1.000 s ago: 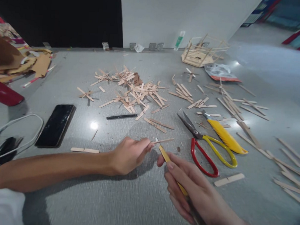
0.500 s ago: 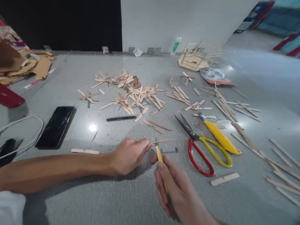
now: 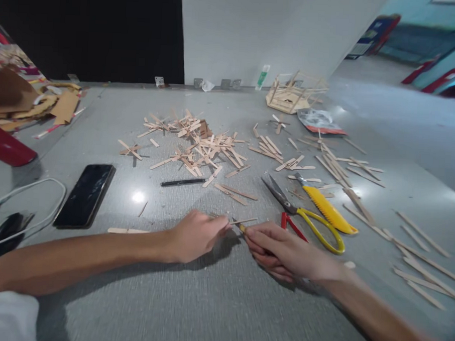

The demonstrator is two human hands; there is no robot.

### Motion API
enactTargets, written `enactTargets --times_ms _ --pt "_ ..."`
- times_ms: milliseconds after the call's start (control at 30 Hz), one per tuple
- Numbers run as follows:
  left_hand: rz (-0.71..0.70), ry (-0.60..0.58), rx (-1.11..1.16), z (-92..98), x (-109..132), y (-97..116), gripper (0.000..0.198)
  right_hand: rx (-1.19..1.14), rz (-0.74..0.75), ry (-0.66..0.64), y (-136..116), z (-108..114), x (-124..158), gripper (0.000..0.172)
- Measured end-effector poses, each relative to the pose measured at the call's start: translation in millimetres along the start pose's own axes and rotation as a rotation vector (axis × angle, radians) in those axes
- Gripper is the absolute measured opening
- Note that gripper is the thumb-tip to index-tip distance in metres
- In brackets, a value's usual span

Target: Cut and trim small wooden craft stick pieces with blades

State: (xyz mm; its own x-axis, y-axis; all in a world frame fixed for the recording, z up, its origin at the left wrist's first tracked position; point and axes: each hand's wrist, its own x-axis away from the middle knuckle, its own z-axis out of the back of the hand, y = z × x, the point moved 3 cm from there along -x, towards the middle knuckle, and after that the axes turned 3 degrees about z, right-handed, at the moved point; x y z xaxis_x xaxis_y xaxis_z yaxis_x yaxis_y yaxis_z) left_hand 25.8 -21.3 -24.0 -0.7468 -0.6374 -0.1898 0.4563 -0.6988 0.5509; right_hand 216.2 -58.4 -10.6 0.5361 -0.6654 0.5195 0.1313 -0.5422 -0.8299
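My left hand is closed on a thin wooden stick, whose free end points right. In my right hand is a small knife with a yellow handle, mostly hidden by the fingers. Its dark blade points up and left and meets the stick close to my left fingertips; whether it cuts in, I cannot tell. Just beyond my right hand lie scissors with one red and one yellow handle, the red one partly covered. A yellow-handled cutter lies beside them.
A heap of wooden sticks lies mid-table, with a black pen before it. On the left are a phone, a white cable and a red cylinder. A stick frame stands at the back; more sticks lie right.
My right hand has turned and risen, laying the knife flatter, with its blade now at the stick. Its forearm now covers part of the red scissor handle. My left hand has barely moved.
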Motion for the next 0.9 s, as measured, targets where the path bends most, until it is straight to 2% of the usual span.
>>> enactTargets --times_ms 100,233,467,600,767,900 --pt "0.036 -0.025 0.054 2.8 -1.1 0.0 0.050 0.008 0.106 0.093 -1.6 -10.7 -3.8 0.049" --pt "0.079 -0.054 0.095 6.7 -2.6 0.1 0.049 0.227 0.244 0.247 -9.6 -18.2 -3.3 0.045" --pt "0.092 -0.075 0.099 9.6 -4.2 -0.6 0.045 0.441 0.336 0.354 -14.3 -18.2 -4.4 0.041" --pt "0.093 -0.071 0.133 9.8 -5.1 -1.5 0.043 0.367 0.291 0.332 -10.6 -17.2 -6.4 0.040" --pt "0.049 -0.048 0.176 12.2 -5.1 -1.3 0.039 0.142 0.233 0.172 -9.2 -7.5 -5.3 0.042" --pt "-0.008 -0.085 0.236 13.5 -4.1 1.6 0.037 0.081 0.166 0.089 -15.1 3.0 0.3 0.041"
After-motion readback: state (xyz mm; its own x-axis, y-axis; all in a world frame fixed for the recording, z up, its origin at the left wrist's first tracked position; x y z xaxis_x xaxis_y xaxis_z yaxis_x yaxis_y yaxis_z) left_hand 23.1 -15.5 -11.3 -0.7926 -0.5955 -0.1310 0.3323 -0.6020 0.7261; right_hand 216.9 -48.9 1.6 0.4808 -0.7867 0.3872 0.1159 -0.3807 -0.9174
